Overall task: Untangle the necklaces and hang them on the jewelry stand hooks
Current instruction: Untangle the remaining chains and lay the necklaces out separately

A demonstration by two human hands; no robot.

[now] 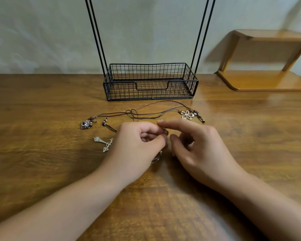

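Head view. The left hand is curling its fingers and thumb inward and appears to be pinching a small part of a fine metal chain, which is trailing out beneath the hand toward the near side of the wooden table. The right hand is lying just beside it with the index finger stretched toward the left fingertips and the thumb held apart below; whether it is actually gripping the chain cannot be told, since the contact point is small and blurred.

The task is judged to be at an early stage. Dark cord necklaces are lying crossed and looped on the table between the hands and the jewelry stand, so untangling remains to be done. A flower pendant is resting at the right end of the cords, a small dark pendant at the left end, and a silver cross pendant is lying just left of the left hand. Nothing is seen hanging on the stand; its wire basket is holding nothing visible, and its two pairs of uprights are running out of frame, so the hooks are not shown.

A wooden shelf is standing well apart at the far right. The cord loop near the middle appears to be the main obstacle to separating the strands.
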